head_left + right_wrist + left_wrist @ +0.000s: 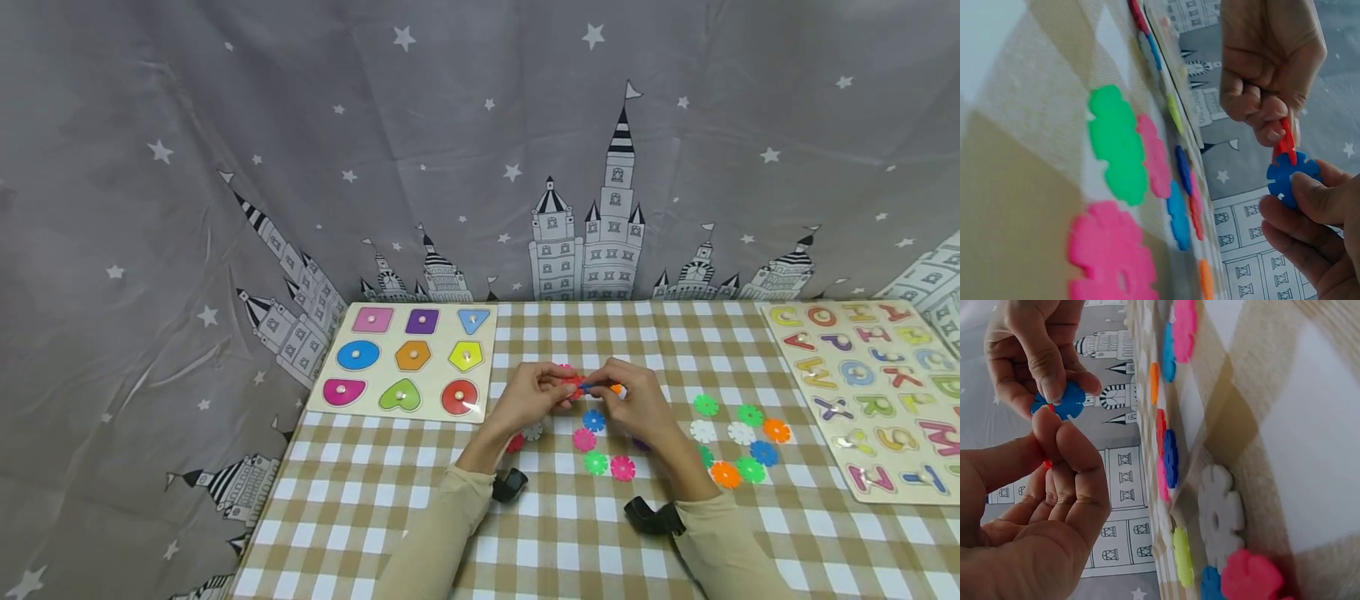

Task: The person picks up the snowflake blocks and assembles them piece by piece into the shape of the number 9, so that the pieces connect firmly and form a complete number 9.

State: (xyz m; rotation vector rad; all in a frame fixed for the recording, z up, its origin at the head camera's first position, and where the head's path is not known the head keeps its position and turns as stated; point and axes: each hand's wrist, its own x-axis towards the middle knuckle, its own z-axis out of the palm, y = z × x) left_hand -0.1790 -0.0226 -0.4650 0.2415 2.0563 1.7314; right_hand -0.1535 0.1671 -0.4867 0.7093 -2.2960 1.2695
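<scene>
My left hand [534, 396] pinches a red notched disc [1287, 140] between thumb and fingertips. Opposite it, my right hand [637, 404] holds a blue notched disc [1067, 403] between thumb and fingers. The two discs meet edge to edge above the table, the red one at right angles to the blue. In the right wrist view the red rim sits at a notch of the blue disc; how deep it goes cannot be told. Below the hands lie loose discs, among them a blue one [593, 420], a pink one [584, 440] and a green one [596, 462].
A shape puzzle board [440, 367] lies at the left on the checked tablecloth [555, 533]. On the right is an alphabet board [900, 498]. Several discs, including a white one [703, 431] and an orange one [725, 475], lie right of my right hand. A grey curtain [450, 125] hangs behind.
</scene>
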